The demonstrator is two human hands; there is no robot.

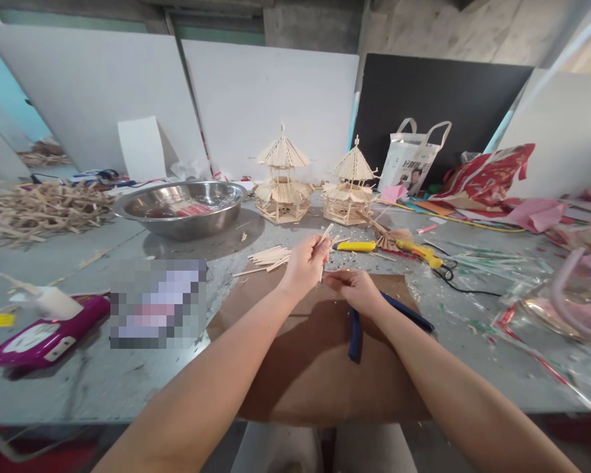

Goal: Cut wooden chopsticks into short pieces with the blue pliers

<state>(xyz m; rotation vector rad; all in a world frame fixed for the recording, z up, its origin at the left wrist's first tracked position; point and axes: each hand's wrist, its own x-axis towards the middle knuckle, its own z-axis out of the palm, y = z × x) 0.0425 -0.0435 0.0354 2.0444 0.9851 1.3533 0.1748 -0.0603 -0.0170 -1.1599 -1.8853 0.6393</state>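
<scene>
My left hand (305,263) is closed around thin wooden sticks (328,231), whose pale ends poke out above and below the fingers. Just to its right, my right hand (357,288) has its fingertips pinched together near the lower stick end; what they hold is too small to make out. Blue-handled pliers (355,336) show beneath the right hand, their handles spread and their jaws hidden. Both hands are above a brown cardboard sheet (320,374). A loose pile of wooden sticks (268,257) lies beside the left hand, and a yellow utility knife (355,246) lies just beyond the hands.
Two wooden stick pagodas (282,190) (349,190) stand at the back. A steel basin (187,223) is to their left. A yellow glue gun (421,251) with a black cord lies right. A purple power strip (54,338) and a blurred-out flat object (157,302) are left.
</scene>
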